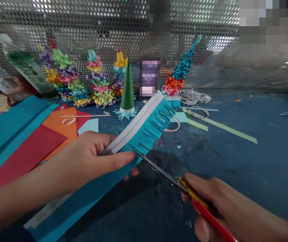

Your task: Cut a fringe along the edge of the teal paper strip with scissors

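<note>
A long blue paper strip (pixel 83 198) with a white band along its upper edge runs diagonally across the middle. Its far part is cut into a fringe. My left hand (pixel 103 156) pinches the strip, thumb on top and fingertips showing below. In my right hand (pixel 214 205) are scissors (pixel 163 173) with red and yellow handles. Their blade tips meet the strip at the near end of the fringe, just beside my left thumb. The blades look nearly closed.
Behind the strip stand a green paper cone (pixel 128 87) and several colourful fringed cones (pixel 100 80). A green bottle (pixel 29 69) leans at the back left. Red paper (pixel 38 148) and orange paper (pixel 60 124) lie left; green strips (pixel 224 127) lie right. Perforated metal (pixel 75 30) rises behind.
</note>
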Available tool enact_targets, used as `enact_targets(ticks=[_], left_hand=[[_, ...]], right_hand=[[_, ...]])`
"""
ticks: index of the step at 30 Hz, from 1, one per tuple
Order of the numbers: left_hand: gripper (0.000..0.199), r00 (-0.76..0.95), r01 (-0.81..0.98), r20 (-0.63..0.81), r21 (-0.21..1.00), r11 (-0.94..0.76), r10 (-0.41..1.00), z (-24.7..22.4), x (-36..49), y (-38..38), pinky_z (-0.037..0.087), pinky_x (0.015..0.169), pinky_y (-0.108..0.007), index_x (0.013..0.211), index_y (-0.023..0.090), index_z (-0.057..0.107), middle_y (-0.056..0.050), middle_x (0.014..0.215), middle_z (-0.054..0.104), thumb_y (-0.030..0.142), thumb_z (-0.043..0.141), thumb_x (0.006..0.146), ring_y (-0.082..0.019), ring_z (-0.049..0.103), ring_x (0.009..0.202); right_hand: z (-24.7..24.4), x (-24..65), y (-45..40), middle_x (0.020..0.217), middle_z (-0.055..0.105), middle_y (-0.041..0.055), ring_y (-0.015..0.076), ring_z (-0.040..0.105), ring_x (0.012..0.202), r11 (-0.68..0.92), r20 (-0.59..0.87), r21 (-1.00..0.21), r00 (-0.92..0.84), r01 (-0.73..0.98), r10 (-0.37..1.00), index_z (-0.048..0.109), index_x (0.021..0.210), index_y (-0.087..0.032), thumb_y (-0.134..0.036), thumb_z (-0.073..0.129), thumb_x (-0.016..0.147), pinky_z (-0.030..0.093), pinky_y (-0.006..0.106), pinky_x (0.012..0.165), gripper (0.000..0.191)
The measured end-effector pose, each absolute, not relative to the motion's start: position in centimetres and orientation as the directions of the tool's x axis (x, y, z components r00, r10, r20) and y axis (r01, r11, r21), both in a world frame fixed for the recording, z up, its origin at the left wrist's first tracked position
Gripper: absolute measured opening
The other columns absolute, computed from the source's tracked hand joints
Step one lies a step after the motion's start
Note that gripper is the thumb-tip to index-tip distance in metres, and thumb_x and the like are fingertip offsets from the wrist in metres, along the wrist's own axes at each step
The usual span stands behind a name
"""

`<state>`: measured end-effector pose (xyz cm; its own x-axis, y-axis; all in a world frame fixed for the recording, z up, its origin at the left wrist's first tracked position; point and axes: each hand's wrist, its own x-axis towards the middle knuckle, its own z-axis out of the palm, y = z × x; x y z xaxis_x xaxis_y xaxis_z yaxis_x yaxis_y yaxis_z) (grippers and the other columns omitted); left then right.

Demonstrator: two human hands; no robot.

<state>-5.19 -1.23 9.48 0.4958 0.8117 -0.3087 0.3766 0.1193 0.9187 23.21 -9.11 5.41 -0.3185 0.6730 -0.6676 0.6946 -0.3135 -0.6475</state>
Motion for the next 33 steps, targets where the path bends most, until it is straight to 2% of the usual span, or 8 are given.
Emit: enact_targets(ticks=[7,9,16,21,23,28,33], left_hand=[[0.017,0.429,0.44,-0.298,0.893,0.091,0.852,9.42,-5.3,-1.03,0.054,0.062,-0.009,0.075,0.028,0.086,0.008,0.072,0.085,0.034,0.077,0.088,-0.01,0.078,0.07],[0.016,0.398,0.444,-0.292,0.891,0.096,0.87,9.48,-5.23,-1.07,0.054,0.062,-0.009,0.074,0.027,0.086,0.007,0.071,0.084,0.033,0.076,0.085,-0.011,0.078,0.069],[0.019,0.414,0.495,-0.317,0.865,0.081,0.853,9.72,-5.24,-1.29,0.054,0.068,-0.012,0.076,0.024,0.085,0.006,0.075,0.085,0.035,0.076,0.09,-0.012,0.077,0.073],[0.024,0.38,0.502,-0.375,0.851,0.152,0.846,9.81,-5.11,-1.08,0.054,0.064,-0.014,0.075,0.025,0.084,0.005,0.074,0.084,0.043,0.078,0.089,-0.013,0.077,0.072],[0.023,0.351,0.509,-0.389,0.843,0.175,0.852,9.9,-5.07,-1.1,0.052,0.061,-0.013,0.074,0.025,0.084,0.005,0.072,0.083,0.042,0.079,0.088,-0.013,0.076,0.07],[0.019,0.419,0.492,-0.324,0.866,0.088,0.848,10.1,-5.08,-1.2,0.051,0.064,-0.011,0.073,0.027,0.085,0.009,0.068,0.08,0.034,0.078,0.089,-0.01,0.072,0.067],[0.022,0.445,0.472,-0.295,0.88,0.059,0.846,9.92,-5.12,-1.03,0.056,0.069,-0.016,0.067,0.029,0.084,0.007,0.064,0.077,0.039,0.081,0.087,-0.015,0.072,0.067]], right_hand=[[5.03,23.55,-9.34,0.064,0.054,-0.0066,0.0123,0.04,0.054,-0.221,-0.602,-0.672,-0.347,0.707,0.719,0.047,0.079,-0.027,-0.041,0.068,0.077,0.031,0.025,0.048,0.025],[4.96,23.66,-9.38,0.066,0.053,-0.0066,0.0121,0.039,0.056,-0.245,-0.6,-0.694,-0.356,0.677,0.717,0.048,0.079,-0.026,-0.043,0.07,0.077,0.031,0.025,0.049,0.028],[5.66,23.23,-9.27,0.069,0.072,-0.0044,0.0152,0.059,0.059,-0.393,-0.691,-0.662,-0.315,0.639,0.651,0.05,0.079,-0.027,-0.027,0.073,0.079,0.039,0.023,0.051,0.023],[5.27,23.67,-9.54,0.072,0.076,-0.0035,0.0168,0.065,0.06,-0.374,-0.668,-0.681,-0.326,0.629,0.669,0.05,0.077,-0.027,-0.028,0.074,0.077,0.041,0.023,0.049,0.024],[5.11,23.78,-9.56,0.075,0.078,-0.0026,0.0177,0.067,0.061,-0.379,-0.662,-0.697,-0.345,0.609,0.665,0.05,0.078,-0.027,-0.029,0.074,0.077,0.043,0.023,0.049,0.024],[5.48,23.28,-9.14,0.078,0.082,-0.0018,0.0182,0.071,0.063,-0.369,-0.654,-0.71,-0.367,0.6,0.661,0.049,0.078,-0.028,-0.023,0.064,0.079,0.044,0.023,0.05,0.016],[5.68,22.97,-8.86,0.079,0.084,-0.0001,0.0202,0.075,0.069,-0.344,-0.653,-0.702,-0.37,0.624,0.661,0.05,0.08,-0.028,-0.024,0.057,0.085,0.05,0.025,0.058,0.009]])
